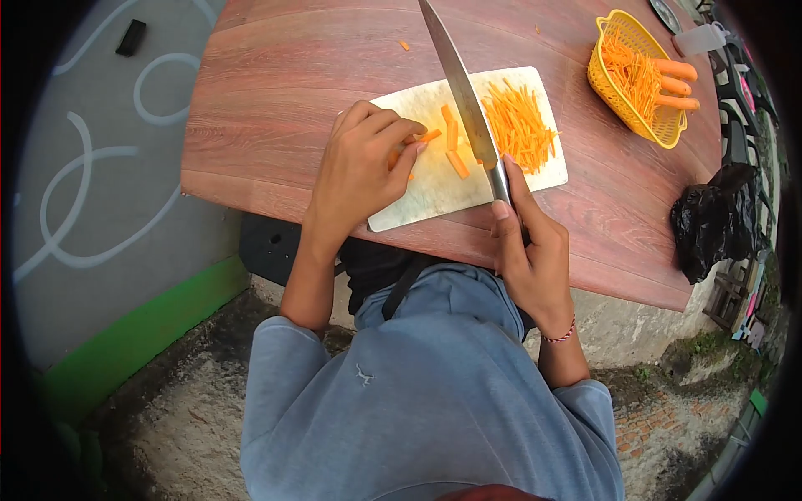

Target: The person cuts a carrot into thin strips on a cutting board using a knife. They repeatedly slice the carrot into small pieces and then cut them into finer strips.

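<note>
A white cutting board lies near the table's front edge. My right hand is closed around the handle of a large knife, whose blade points away from me over the board. Right of the blade is a pile of thin carrot strips. Thicker carrot pieces lie left of it. My left hand is over the board's left side, its fingers curled and pressed together at an orange carrot piece, partly hidden under the fingers.
On the wooden table, a yellow basket at the back right holds shredded carrot and several whole carrots. A clear bottle lies beyond it. A black plastic bag hangs by the right edge.
</note>
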The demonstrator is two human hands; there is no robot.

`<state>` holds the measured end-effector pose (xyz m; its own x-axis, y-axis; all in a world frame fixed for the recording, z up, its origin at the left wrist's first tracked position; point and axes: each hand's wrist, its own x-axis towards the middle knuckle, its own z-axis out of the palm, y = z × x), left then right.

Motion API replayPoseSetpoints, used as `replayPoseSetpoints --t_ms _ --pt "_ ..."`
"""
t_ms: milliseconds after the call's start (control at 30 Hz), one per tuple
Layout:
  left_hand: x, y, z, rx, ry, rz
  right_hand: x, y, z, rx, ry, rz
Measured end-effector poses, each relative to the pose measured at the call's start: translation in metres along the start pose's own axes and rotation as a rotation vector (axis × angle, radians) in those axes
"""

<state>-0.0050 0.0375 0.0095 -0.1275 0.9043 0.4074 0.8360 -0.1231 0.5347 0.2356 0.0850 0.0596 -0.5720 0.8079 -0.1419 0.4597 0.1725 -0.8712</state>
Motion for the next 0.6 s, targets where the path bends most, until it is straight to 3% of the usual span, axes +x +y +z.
replayPoseSetpoints --t_ms 200,233,600 --pt "-0.010 0.021 0.018 0.054 0.155 -0.165 -0.007 -0.004 0.006 -0.021 -0.053 -0.058" --pt "-0.012 0.024 0.021 0.056 0.188 -0.214 -0.007 0.004 0.013 -0.015 -0.011 -0.146" --pt "-0.015 0.008 0.014 0.039 0.161 -0.059 0.003 0.005 0.021 -0.043 -0.069 -0.119"
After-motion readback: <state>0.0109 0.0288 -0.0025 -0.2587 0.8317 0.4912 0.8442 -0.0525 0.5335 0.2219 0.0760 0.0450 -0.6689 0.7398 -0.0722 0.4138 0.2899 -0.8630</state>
